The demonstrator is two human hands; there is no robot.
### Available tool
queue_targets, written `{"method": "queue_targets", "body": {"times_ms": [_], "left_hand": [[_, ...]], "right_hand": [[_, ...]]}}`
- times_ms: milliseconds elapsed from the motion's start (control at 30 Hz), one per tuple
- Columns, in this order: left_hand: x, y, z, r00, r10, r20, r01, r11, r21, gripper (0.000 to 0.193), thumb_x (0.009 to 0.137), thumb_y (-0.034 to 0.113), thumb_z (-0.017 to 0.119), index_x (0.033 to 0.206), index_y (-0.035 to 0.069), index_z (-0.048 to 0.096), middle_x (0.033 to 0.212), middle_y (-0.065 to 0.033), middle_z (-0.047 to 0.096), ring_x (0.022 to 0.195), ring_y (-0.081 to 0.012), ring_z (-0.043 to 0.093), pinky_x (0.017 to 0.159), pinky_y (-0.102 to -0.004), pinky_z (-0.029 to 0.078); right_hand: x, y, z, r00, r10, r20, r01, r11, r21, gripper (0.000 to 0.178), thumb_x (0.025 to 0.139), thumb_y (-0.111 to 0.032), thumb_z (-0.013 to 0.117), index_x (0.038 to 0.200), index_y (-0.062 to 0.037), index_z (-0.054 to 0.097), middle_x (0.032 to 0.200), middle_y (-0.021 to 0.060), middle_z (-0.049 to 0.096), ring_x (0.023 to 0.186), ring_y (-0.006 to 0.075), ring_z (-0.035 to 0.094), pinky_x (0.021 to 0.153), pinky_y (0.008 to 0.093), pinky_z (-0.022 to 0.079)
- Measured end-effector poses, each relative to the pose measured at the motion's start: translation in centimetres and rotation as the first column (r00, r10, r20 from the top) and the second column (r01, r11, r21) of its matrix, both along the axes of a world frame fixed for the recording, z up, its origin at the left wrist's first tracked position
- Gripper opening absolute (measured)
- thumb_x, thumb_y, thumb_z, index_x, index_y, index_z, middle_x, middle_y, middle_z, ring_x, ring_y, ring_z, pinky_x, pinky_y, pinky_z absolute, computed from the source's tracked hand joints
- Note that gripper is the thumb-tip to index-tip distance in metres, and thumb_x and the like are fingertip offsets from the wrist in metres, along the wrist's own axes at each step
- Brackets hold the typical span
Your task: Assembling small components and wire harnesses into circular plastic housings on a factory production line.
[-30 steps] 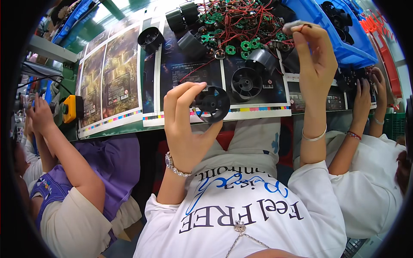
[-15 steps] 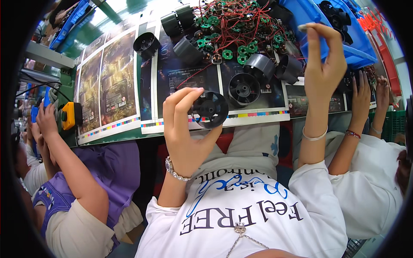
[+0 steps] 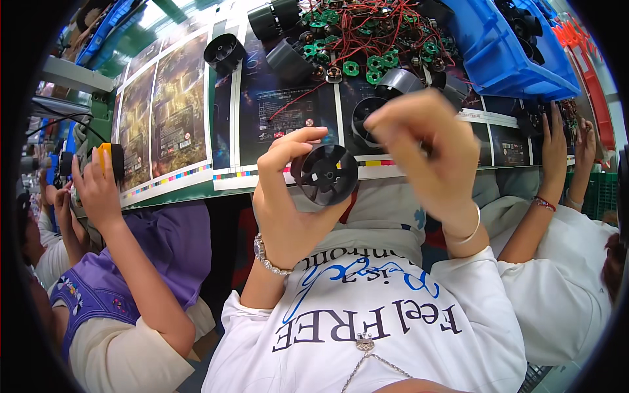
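A black round fan housing [image 3: 329, 175], its open end facing up with spokes and a hub inside, is held between the thumb and fingers of my left hand [image 3: 283, 196] in front of the table edge. My right hand [image 3: 436, 154] is to its right, smeared by motion, with the fingers curled into a pinch; whatever is in the fingertips cannot be made out. Just behind my right hand, another black housing [image 3: 364, 116] stands partly hidden on the table. A grey-black housing [image 3: 401, 81] lies beyond it.
A heap of red wires with green circuit boards [image 3: 377, 39] lies at the back. More housings [image 3: 224, 54] stand to its left. A blue bin [image 3: 511, 56] sits at the back right. Printed sheets [image 3: 288, 111] cover the table. Co-workers' hands [image 3: 98, 187] work on both sides.
My right hand has swung down and left from beside the blue bin toward the held housing. My left hand has shifted slightly right and tilted the housing. The left co-worker's hand has moved to the yellow object.
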State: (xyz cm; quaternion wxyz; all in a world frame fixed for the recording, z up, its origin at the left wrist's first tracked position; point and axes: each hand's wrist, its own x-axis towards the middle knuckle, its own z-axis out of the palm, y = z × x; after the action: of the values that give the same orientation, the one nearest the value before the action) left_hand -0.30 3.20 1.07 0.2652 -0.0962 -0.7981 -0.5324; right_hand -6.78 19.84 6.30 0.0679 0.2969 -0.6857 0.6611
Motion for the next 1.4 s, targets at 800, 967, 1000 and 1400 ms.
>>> {"method": "queue_targets", "body": {"times_ms": [800, 967, 1000, 1400], "left_hand": [[1.6, -1.0, 1.7, 0.994, 0.077, 0.071, -0.055, 0.959, -0.278, 0.070, 0.059, -0.010, 0.075, 0.124, 0.006, 0.054, 0.126, -0.0115, 0.052, 0.097, -0.0226, 0.059, 0.076, -0.0296, 0.053], [2.2, -0.2, 2.1, 0.992, 0.090, 0.086, -0.059, 0.951, -0.305, 0.067, 0.059, -0.011, 0.073, 0.123, 0.006, 0.061, 0.127, -0.0110, 0.054, 0.094, -0.0217, 0.060, 0.071, -0.0278, 0.052], [2.4, 0.2, 2.3, 0.990, 0.084, 0.110, -0.049, 0.956, -0.288, 0.068, 0.059, -0.011, 0.073, 0.124, 0.006, 0.061, 0.127, -0.0112, 0.055, 0.092, -0.0217, 0.061, 0.069, -0.0272, 0.052], [2.5, 0.3, 1.7, 0.988, 0.103, 0.117, -0.080, 0.979, -0.187, 0.072, 0.056, -0.005, 0.077, 0.125, 0.008, 0.060, 0.120, -0.0082, 0.065, 0.053, -0.0049, 0.042, 0.043, -0.0156, 0.032]], "right_hand": [[3.1, -0.3, -1.9, 0.743, 0.109, -0.660, 0.227, 0.887, 0.402, 0.020, 0.067, -0.001, 0.070, 0.087, -0.0028, 0.072, 0.067, -0.0004, 0.046, 0.050, 0.0099, 0.036, 0.044, 0.0226, 0.030], [3.3, -1.1, -2.2, 0.861, 0.076, -0.502, 0.181, 0.877, 0.444, 0.018, 0.069, 0.002, 0.070, 0.087, -0.0022, 0.070, 0.072, 0.0020, 0.051, 0.052, 0.0113, 0.040, 0.045, 0.0233, 0.033], [3.4, -1.3, -2.2, 0.899, 0.053, -0.436, 0.168, 0.876, 0.453, 0.018, 0.070, 0.003, 0.070, 0.087, -0.0021, 0.070, 0.073, 0.0028, 0.053, 0.052, 0.0117, 0.041, 0.046, 0.0234, 0.034], [2.5, 1.1, -1.5, 0.966, 0.094, -0.239, 0.032, 0.881, 0.473, 0.022, 0.068, 0.006, 0.073, 0.088, -0.0007, 0.069, 0.089, 0.0072, 0.061, 0.063, 0.0139, 0.051, 0.053, 0.0225, 0.040]]}}
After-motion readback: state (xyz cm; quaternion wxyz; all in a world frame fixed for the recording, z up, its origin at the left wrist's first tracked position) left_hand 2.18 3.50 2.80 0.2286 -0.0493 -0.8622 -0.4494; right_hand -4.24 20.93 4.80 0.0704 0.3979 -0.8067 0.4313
